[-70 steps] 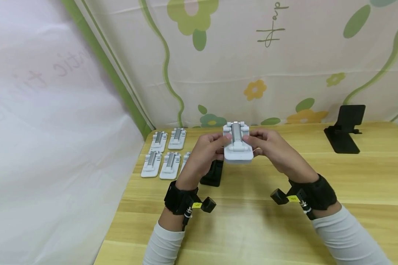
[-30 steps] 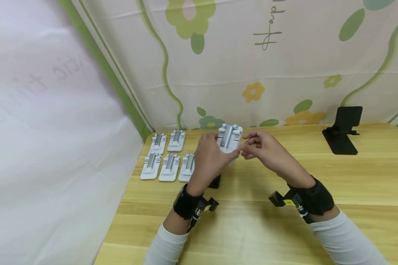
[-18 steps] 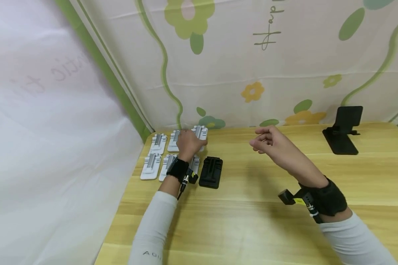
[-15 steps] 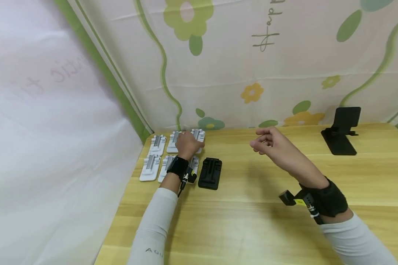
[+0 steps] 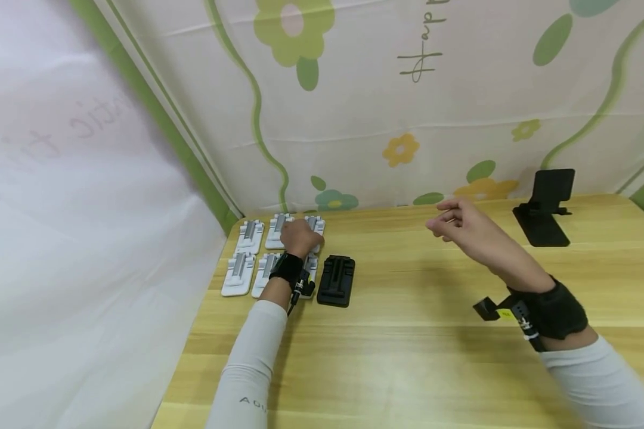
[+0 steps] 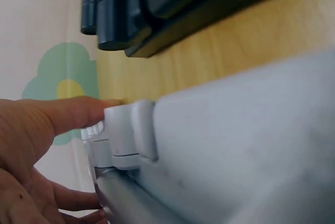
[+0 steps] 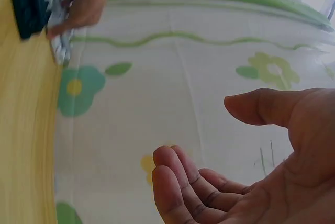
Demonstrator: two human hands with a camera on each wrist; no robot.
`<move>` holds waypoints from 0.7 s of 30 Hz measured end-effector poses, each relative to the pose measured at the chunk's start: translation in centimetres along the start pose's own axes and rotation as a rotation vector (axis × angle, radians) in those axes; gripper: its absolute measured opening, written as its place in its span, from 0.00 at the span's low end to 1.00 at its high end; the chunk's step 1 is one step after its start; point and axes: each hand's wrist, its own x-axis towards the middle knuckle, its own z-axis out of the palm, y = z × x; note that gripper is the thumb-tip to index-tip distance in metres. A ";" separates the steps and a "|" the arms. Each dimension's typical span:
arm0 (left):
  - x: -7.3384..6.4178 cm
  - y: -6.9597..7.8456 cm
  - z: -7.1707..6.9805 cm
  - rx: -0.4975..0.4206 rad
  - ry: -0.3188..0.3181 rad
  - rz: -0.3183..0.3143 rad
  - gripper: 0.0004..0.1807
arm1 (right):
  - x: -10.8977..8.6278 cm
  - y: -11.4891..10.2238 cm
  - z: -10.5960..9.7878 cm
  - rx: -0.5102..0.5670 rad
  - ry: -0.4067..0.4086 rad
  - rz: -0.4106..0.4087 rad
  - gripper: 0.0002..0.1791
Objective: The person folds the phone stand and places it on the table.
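Note:
My left hand (image 5: 299, 237) is over the back row of folded white phone stands at the table's far left, gripping the rightmost one (image 5: 316, 224) by its sides. Thumb and fingers lie on either side of it in the left wrist view, partly hidden behind a nearer white phone stand (image 6: 225, 124). The gripped stand appears to rest flat on the table. Held in the air to the right, my right hand (image 5: 469, 229) has loosely bent fingers and nothing in it; the right wrist view shows its thumb apart from the fingers.
Other folded white stands (image 5: 238, 274) lie in two rows at the left. A folded black phone stand (image 5: 336, 281) lies just right of the front row. Another black stand (image 5: 553, 186) stands unfolded at the far right. A patterned cloth (image 5: 354, 107) hangs behind the wooden table (image 5: 397, 357).
The white phone stand, held up between both hands earlier, went left with my left hand to the back row's right end. My right hand let go and drew away to the right.

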 end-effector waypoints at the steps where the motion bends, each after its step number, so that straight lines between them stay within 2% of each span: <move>1: 0.0 0.0 0.0 0.014 -0.004 -0.004 0.25 | 0.2 0.3 -0.6 -0.028 0.013 0.018 0.41; 4: -0.1 0.2 -0.3 0.056 -0.006 -0.014 0.22 | 1.1 1.9 -3.1 -0.139 0.077 0.063 0.42; 7: 0.0 0.2 -0.4 0.066 -0.019 -0.021 0.17 | 2.4 4.2 -5.9 -0.302 0.227 0.044 0.36; 10: 0.0 0.0 -0.5 0.042 -0.023 -0.016 0.19 | 4.0 7.1 -8.8 -0.491 0.434 -0.074 0.26; 13: -0.3 0.2 -0.7 -0.035 -0.025 -0.011 0.21 | 5.0 10.0 -11.9 -0.672 0.538 -0.156 0.24; 15: -0.8 0.6 -1.2 -0.103 -0.030 -0.003 0.23 | 5.2 11.8 -13.7 -0.761 0.527 -0.175 0.26; 17: -1.4 1.2 -1.9 -0.160 -0.047 0.007 0.24 | 5.1 13.2 -15.2 -0.824 0.464 -0.153 0.26; 19: -2.1 2.1 -2.7 -0.194 -0.067 0.018 0.25 | 5.0 14.2 -16.1 -0.843 0.405 -0.124 0.25; 21: -2.9 3.0 -3.5 -0.210 -0.087 0.033 0.28 | 5.1 14.8 -16.4 -0.845 0.379 -0.107 0.24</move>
